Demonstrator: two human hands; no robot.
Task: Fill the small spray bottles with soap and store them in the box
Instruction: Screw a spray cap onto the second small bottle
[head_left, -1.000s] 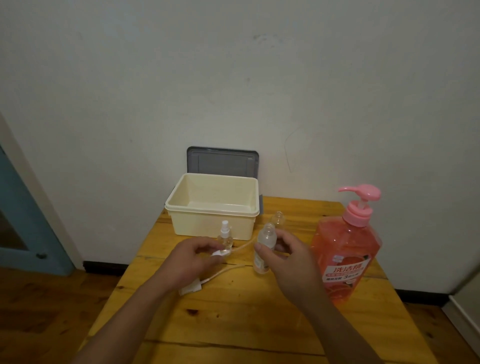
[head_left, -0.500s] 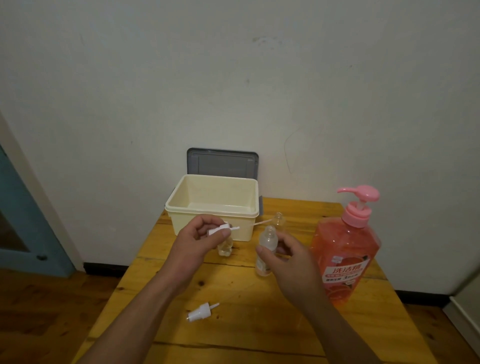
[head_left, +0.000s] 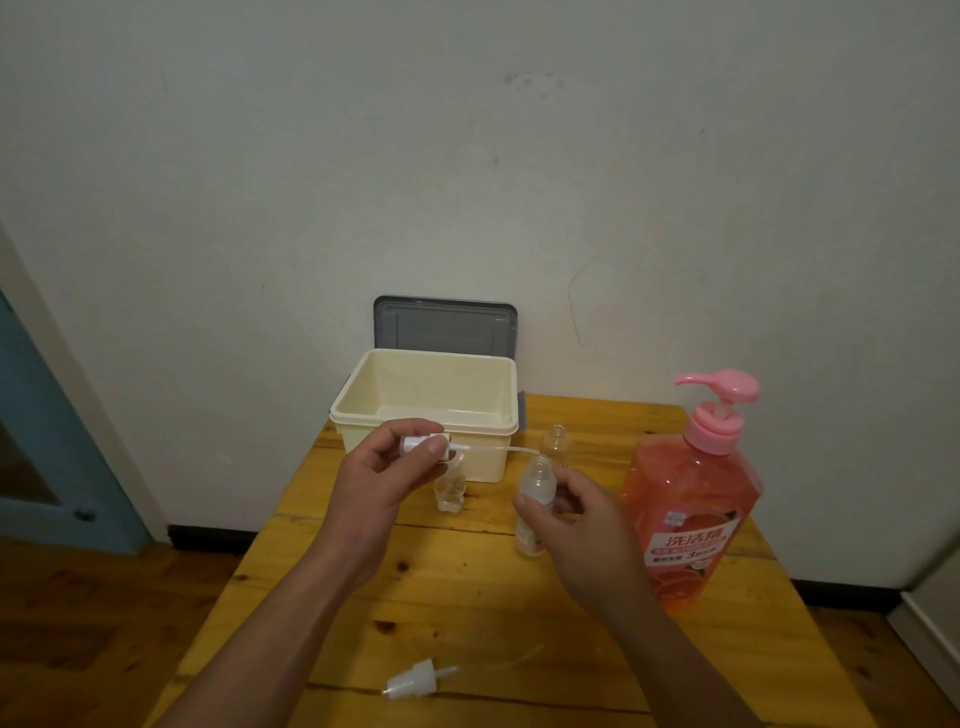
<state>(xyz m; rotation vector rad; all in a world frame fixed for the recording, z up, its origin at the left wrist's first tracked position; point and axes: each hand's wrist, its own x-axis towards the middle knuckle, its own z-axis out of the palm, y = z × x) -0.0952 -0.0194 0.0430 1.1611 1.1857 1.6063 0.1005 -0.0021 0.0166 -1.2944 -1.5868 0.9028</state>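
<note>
My left hand (head_left: 379, 478) pinches a white spray head (head_left: 423, 446) held sideways, its thin tube reaching right to the mouth of a small clear bottle (head_left: 535, 499). My right hand (head_left: 576, 525) grips that uncapped bottle upright on the table. A second small clear bottle (head_left: 451, 491) stands open just below my left hand. A third open bottle (head_left: 557, 441) stands behind, near the box. The cream box (head_left: 363, 402) sits open and empty at the back. A large pink soap pump bottle (head_left: 693, 499) stands to the right.
Another white spray head with tube (head_left: 415, 685) lies on the wooden table (head_left: 467, 613) near its front edge. The grey box lid (head_left: 444, 322) leans against the wall behind the box. Wooden floor and a blue door frame lie to the left.
My left hand lifted the spray head off the left small bottle and turned it sideways toward the bottle in my right hand. The other spray head was left lying near the front edge.
</note>
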